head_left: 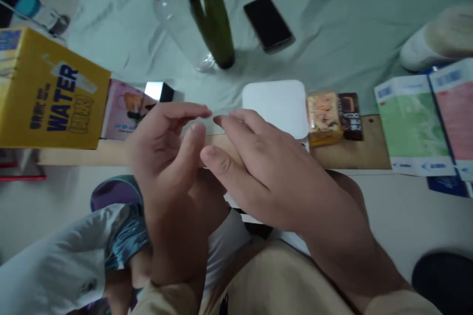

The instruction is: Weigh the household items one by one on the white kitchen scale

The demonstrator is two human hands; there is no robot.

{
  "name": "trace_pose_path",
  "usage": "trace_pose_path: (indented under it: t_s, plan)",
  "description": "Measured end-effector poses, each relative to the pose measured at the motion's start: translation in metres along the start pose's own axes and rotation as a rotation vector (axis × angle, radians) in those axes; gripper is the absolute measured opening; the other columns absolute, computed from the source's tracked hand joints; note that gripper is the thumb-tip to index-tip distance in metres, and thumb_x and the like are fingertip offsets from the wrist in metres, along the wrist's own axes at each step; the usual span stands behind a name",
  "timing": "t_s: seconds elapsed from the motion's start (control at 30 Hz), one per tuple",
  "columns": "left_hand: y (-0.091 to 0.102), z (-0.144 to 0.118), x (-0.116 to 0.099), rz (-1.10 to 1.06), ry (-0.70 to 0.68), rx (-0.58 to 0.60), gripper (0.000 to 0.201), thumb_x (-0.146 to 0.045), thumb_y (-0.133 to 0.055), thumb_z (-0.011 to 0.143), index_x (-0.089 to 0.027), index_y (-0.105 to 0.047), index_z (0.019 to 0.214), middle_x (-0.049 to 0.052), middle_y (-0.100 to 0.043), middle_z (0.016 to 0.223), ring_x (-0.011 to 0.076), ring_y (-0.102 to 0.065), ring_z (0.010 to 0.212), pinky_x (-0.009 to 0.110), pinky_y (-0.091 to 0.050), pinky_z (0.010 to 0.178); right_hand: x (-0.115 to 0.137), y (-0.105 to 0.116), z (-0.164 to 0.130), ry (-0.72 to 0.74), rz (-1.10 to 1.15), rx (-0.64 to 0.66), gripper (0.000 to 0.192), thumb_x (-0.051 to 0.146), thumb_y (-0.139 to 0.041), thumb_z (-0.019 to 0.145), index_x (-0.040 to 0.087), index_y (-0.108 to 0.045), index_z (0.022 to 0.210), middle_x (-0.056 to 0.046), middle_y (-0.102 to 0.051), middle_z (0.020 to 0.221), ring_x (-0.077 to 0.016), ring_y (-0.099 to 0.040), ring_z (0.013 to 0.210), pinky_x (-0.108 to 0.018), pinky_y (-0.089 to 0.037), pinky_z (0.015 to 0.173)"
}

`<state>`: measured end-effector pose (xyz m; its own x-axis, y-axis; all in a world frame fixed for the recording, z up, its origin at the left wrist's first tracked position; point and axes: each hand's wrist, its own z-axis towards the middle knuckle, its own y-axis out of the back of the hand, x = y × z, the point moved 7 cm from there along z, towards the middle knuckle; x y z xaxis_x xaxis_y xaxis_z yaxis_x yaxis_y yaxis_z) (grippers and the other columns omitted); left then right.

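Note:
My left hand (166,157) is raised over the near edge of the table, its fingers curved and the thumb apart from them. Facing it, my right hand (258,162) has its back turned up and its fingers stretched out. The fingertips of both hands almost meet, and nothing shows between them. Just beyond my right hand lies a white rounded box (275,106), partly covered by it. Close to my left hand are a pink printed packet (123,113) and a small black box (160,91) with a shiny top.
A yellow box (55,93) stands at the left. Behind are a clear plastic bottle (177,29), a dark green bottle (212,15) and a phone (268,23). Snack packs (324,117) and a green-and-white carton (414,123) sit rightward. Someone's leg (62,261) is at lower left.

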<state>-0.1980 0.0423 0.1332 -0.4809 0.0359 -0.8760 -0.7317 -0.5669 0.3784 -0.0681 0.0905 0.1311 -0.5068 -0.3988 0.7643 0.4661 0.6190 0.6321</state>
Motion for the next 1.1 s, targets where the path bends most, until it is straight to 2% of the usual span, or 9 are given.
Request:
trace_pose_path:
  t_s: [0.1,0.17,0.23,0.33,0.43,0.6,0.7,0.87,1.1]
  plan:
    - [0.025,0.010,0.028,0.073,-0.108,0.004,0.012,-0.027,-0.065,0.096,-0.024,-0.071,0.105,0.004,-0.074,0.127,0.0226,-0.066,0.131,0.045,-0.049,0.123,0.009,-0.034,0.020,0.012,0.008,0.096,0.060,0.059,-0.026,0.112,0.019,-0.066,0.131,-0.015,-0.065,0.138,-0.0348,-0.065,0.134,-0.058,-0.056,0.112]
    - [0.038,0.015,0.044,0.194,-0.092,-0.024,0.010,-0.030,-0.064,0.098,-0.025,-0.069,0.106,0.006,-0.069,0.136,0.0228,-0.059,0.141,0.046,-0.041,0.132,0.014,-0.055,0.032,0.016,-0.011,0.158,0.061,0.059,-0.025,0.112,0.018,-0.065,0.132,-0.018,-0.065,0.138,-0.0388,-0.060,0.143,-0.065,-0.052,0.117]
    - [0.052,0.019,0.061,0.280,0.009,-0.071,0.011,-0.033,-0.062,0.100,-0.026,-0.066,0.108,0.006,-0.066,0.135,0.0238,-0.057,0.142,0.047,-0.041,0.131,0.015,-0.073,0.042,-0.009,-0.045,0.213,0.060,0.060,-0.027,0.111,0.019,-0.064,0.134,-0.020,-0.063,0.144,-0.0417,-0.057,0.147,-0.069,-0.050,0.118]
    - [0.063,0.021,0.094,0.354,0.260,-0.025,0.020,-0.038,-0.066,0.097,-0.026,-0.065,0.113,0.008,-0.067,0.130,0.0308,-0.058,0.139,0.056,-0.041,0.130,0.015,-0.092,0.056,-0.054,-0.080,0.250,0.059,0.061,-0.029,0.111,0.020,-0.065,0.133,-0.021,-0.055,0.157,-0.0434,-0.058,0.146,-0.070,-0.050,0.117]
    - [0.069,0.017,0.115,0.397,0.340,0.038,0.030,-0.043,-0.071,0.092,-0.026,-0.066,0.116,0.011,-0.066,0.135,0.0373,-0.053,0.145,0.066,-0.034,0.132,0.013,-0.106,0.066,-0.083,-0.082,0.260,0.058,0.060,-0.030,0.111,0.019,-0.066,0.129,-0.020,-0.052,0.160,-0.0421,-0.059,0.145,-0.068,-0.050,0.117]
    - [0.082,0.013,0.130,0.355,0.301,0.031,0.031,-0.043,-0.076,0.092,-0.032,-0.069,0.120,0.010,-0.059,0.146,0.0398,-0.046,0.152,0.069,-0.032,0.135,0.013,-0.122,0.075,-0.083,-0.024,0.255,0.053,0.053,-0.029,0.112,0.020,-0.066,0.131,-0.016,-0.062,0.146,-0.0349,-0.062,0.139,-0.062,-0.049,0.120]
    - [0.081,0.013,0.143,0.291,0.357,0.075,0.037,-0.040,-0.074,0.092,-0.030,-0.068,0.127,0.009,-0.068,0.137,0.0374,-0.058,0.142,0.065,-0.045,0.128,0.010,-0.123,0.079,-0.088,-0.015,0.209,0.054,0.052,-0.028,0.111,0.020,-0.064,0.134,-0.016,-0.066,0.138,-0.0338,-0.065,0.131,-0.062,-0.050,0.117]
    - [0.067,0.015,0.152,0.208,0.348,0.188,0.056,-0.035,-0.071,0.092,-0.026,-0.057,0.146,0.011,-0.067,0.151,0.0350,-0.063,0.144,0.059,-0.050,0.125,0.006,-0.124,0.085,-0.093,0.021,0.159,0.068,0.054,-0.035,0.107,0.014,-0.046,0.161,-0.019,-0.060,0.159,-0.0369,-0.061,0.143,-0.062,-0.052,0.118]
    - [0.051,0.015,0.137,-0.243,0.350,0.352,0.051,-0.033,-0.067,0.097,-0.036,-0.053,0.145,0.004,-0.066,0.151,0.0247,-0.067,0.140,0.044,-0.059,0.120,0.006,-0.120,0.077,-0.064,0.097,0.033,0.079,0.059,-0.045,0.104,0.011,-0.040,0.166,-0.022,-0.040,0.176,-0.0370,-0.044,0.163,-0.058,-0.048,0.129]
